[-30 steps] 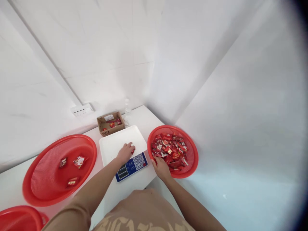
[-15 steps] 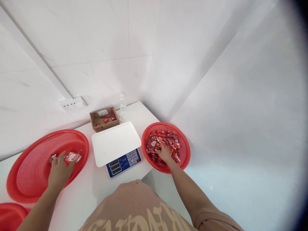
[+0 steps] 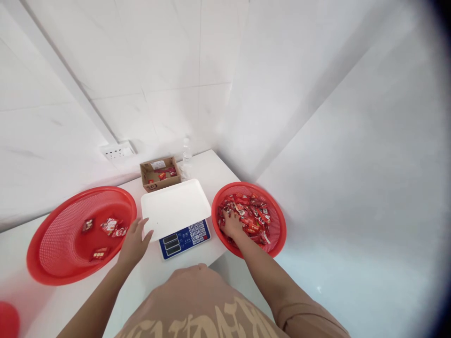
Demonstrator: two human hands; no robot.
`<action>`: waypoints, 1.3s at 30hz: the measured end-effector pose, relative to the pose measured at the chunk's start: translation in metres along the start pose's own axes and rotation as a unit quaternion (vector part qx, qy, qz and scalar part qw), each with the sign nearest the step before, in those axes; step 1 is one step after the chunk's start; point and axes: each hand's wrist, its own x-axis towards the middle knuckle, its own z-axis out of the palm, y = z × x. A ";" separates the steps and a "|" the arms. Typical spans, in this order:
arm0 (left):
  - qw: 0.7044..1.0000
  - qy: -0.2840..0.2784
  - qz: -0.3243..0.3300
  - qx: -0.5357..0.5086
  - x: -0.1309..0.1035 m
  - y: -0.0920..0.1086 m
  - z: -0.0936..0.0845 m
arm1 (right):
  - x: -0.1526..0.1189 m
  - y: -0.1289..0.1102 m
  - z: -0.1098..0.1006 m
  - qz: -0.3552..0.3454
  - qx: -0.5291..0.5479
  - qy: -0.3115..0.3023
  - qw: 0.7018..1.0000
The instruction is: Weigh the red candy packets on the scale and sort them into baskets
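Note:
My left hand [image 3: 136, 241] is open with its fingers apart, between the large red basket [image 3: 49, 230] and the left edge of the scale's white tray [image 3: 176, 206]. Several small wrapped packets [image 3: 109, 226] lie loose in that basket. Over on the right, my right hand [image 3: 232, 225] reaches into a smaller red basket [image 3: 279, 230] and touches the pile of red wrapped packets [image 3: 252, 213]. Its fingertips are partly sunk among the packets, so whether they grip one is hidden. Below the tray shows the scale's blue keypad panel [image 3: 185, 240].
Behind the scale stands an open cardboard box [image 3: 150, 184] with a few red packets inside. A clear plastic bottle [image 3: 187, 150] is beside it, near the wall. A socket plate [image 3: 118, 150] is on the wall. Another red basket [image 3: 7, 320] shows at the lower left.
My left hand has come out of the large basket and moved right towards the scale tray. My right hand has shifted slightly left within the packets. The view has turned a little left.

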 end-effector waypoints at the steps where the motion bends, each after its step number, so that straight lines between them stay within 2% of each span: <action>1: 1.000 -0.009 0.008 -0.006 -0.001 0.005 0.001 | 0.003 -0.002 0.001 0.008 0.006 -0.004 1.000; 4: 0.999 -0.049 0.013 -0.018 -0.006 0.019 0.004 | 0.008 -0.004 0.003 0.019 0.030 -0.004 0.999; 7: 0.996 -0.084 0.007 -0.031 -0.012 0.026 0.005 | 0.008 0.000 0.002 -0.009 0.074 0.014 0.997; 11: 0.993 -0.106 -0.009 -0.053 -0.018 0.027 0.004 | 0.008 0.017 -0.005 -0.048 0.162 0.052 0.984; 16: 0.986 -0.123 -0.038 -0.102 -0.020 0.024 0.002 | 0.002 0.041 -0.021 -0.040 0.294 0.105 0.949; 17: 0.984 -0.130 -0.045 -0.118 -0.019 0.026 0.002 | -0.001 0.045 -0.026 -0.032 0.348 0.108 0.931; 18: 0.980 -0.138 -0.053 -0.136 -0.017 0.030 0.001 | -0.005 0.048 -0.032 -0.023 0.428 0.101 0.898; 19: 0.975 -0.149 -0.063 -0.155 -0.015 0.035 0.000 | -0.010 0.049 -0.038 -0.014 0.526 0.084 0.846; 21: 0.959 -0.176 -0.091 -0.203 -0.009 0.051 -0.002 | -0.021 0.047 -0.051 0.008 0.712 0.029 0.701; 22: 0.947 -0.192 -0.106 -0.233 -0.005 0.061 -0.003 | -0.027 0.043 -0.057 0.019 0.772 -0.003 0.636; 23: 0.933 -0.209 -0.120 -0.267 -0.001 0.072 -0.005 | -0.033 0.037 -0.062 0.028 0.802 -0.032 0.596; 25: 0.892 -0.246 -0.143 -0.351 0.006 0.096 -0.007 | -0.044 0.020 -0.069 0.038 0.821 -0.091 0.562; 27: 0.831 -0.286 -0.167 -0.446 0.014 0.119 -0.009 | -0.053 -0.003 -0.070 0.033 0.814 -0.164 0.557; 29: 0.760 -0.318 -0.188 -0.535 0.019 0.135 -0.009 | -0.060 -0.029 -0.066 0.024 0.789 -0.241 0.564; 31: 0.703 -0.333 -0.199 -0.597 0.023 0.144 -0.006 | -0.063 -0.054 -0.061 0.025 0.750 -0.306 0.586; 32: 0.686 -0.328 -0.210 -0.615 0.025 0.145 -0.004 | -0.064 -0.065 -0.058 0.026 0.730 -0.327 0.600; 34: 0.674 -0.299 -0.244 -0.630 0.028 0.142 0.001 | -0.064 -0.084 -0.054 0.022 0.697 -0.343 0.629; 36: 0.675 -0.260 -0.280 -0.631 0.030 0.133 0.004 | -0.062 -0.098 -0.053 0.011 0.682 -0.335 0.650; 39: 0.676 -0.214 -0.311 -0.633 0.037 0.116 0.006 | -0.055 -0.114 -0.053 -0.005 0.680 -0.317 0.661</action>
